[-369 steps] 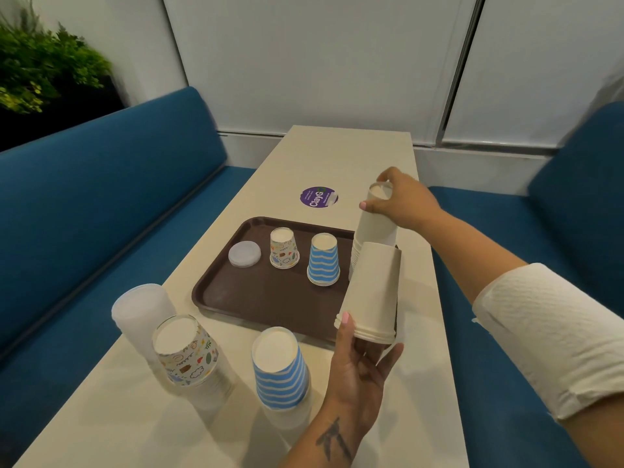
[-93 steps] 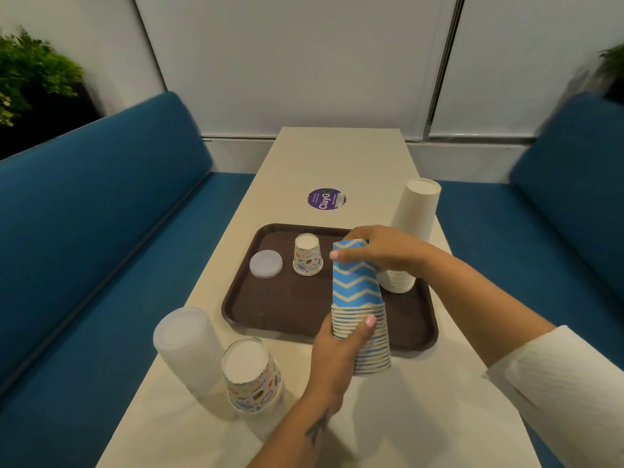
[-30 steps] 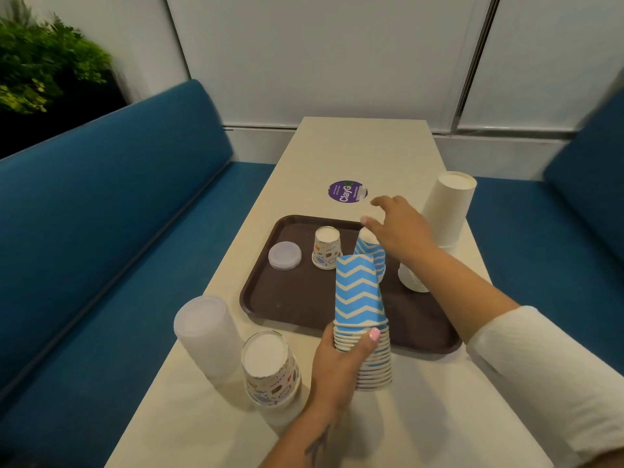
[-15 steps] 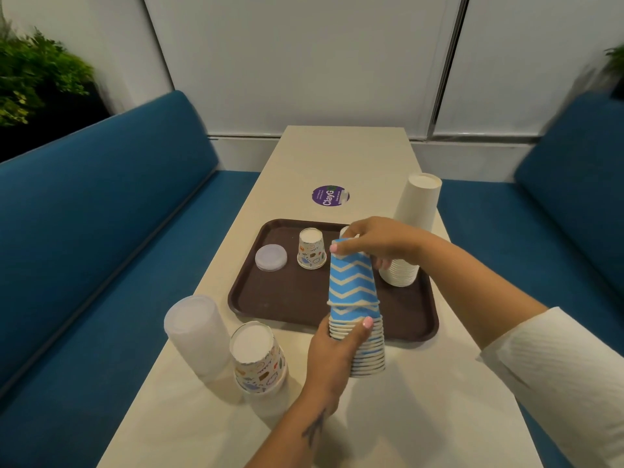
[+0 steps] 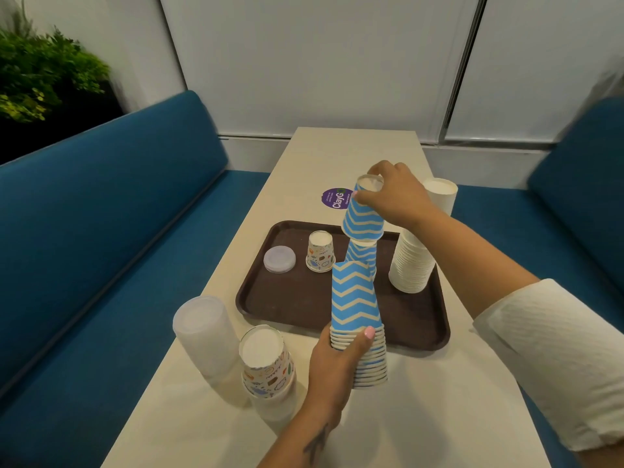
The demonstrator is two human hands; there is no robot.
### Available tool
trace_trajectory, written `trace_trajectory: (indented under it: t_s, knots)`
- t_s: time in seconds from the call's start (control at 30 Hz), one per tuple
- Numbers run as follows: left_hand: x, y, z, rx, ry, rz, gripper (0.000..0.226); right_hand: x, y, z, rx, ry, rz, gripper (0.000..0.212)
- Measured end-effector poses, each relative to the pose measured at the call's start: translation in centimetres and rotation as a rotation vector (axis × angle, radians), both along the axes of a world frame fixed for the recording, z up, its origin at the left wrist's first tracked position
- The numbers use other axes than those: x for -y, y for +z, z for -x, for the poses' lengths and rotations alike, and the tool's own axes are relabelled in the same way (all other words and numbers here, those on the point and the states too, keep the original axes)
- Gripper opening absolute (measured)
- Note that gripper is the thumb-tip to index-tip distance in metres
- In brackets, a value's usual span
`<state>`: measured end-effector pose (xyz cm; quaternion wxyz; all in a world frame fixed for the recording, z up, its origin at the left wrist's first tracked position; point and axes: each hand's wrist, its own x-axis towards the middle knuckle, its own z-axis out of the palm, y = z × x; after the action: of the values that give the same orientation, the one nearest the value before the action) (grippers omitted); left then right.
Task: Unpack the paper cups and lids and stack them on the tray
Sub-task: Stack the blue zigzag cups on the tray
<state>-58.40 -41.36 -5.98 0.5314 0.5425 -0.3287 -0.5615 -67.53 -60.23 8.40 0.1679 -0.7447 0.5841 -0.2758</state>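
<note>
It looked like a café booth: blue padded benches (image 5: 111, 211) flanked a long pale worktop (image 5: 354, 146) bearing a brown serving tray (image 5: 290, 298) and a round sticker (image 5: 336, 198).

Soft, even indoor light is cast from above, and only faint shadows are thrown on the long cream laminate table (image 5: 354, 153). A dull sheen is seen on the dark brown plastic tray (image 5: 287, 298). Straight lines are bowed by wide-angle distortion at the edges, where the leafy green plant (image 5: 40, 69) and blue upholstered bench (image 5: 101, 214) are smeared by blur.
</note>
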Motion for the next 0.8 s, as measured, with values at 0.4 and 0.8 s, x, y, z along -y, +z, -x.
trace_trajectory:
  t_s: [0.4,0.8]
  knots:
    - [1.1,-0.9,-0.1,0.009,0.022,-0.016,0.039,3.0,-4.9,-0.6,-0.275,0.075,-0.103,0.055]
    - [1.3,-1.1,-0.3,0.003,0.014,-0.01,0.065,2.9,-9.7,-0.4,-0.411,0.101,-0.262,0.065]
